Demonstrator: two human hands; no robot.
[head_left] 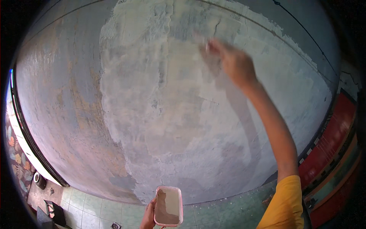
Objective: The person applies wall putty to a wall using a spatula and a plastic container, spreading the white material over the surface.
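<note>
Upright in front of me is a wall (183, 126) with a wide, uneven patch of whitish filler over grey, worn paint. My right hand (237, 66) is raised against the upper part of this patch, its arm stretched up from a yellow sleeve. Its fingers look closed around something small and pale, but motion blur hides what it is. Low in the middle, my left hand (148, 216) grips the left side of a rectangular plastic tub (181, 208). Whitish-grey paste (173, 202) lies inside the tub, partly in shadow.
Pale green floor tiles (110, 210) run along the wall's foot. A red panelled piece (328, 145) stands at the right. Across the upper right hangs a dark cable (305, 28). A black box-like object (55, 213) and a dark round container (39, 180) are at lower left.
</note>
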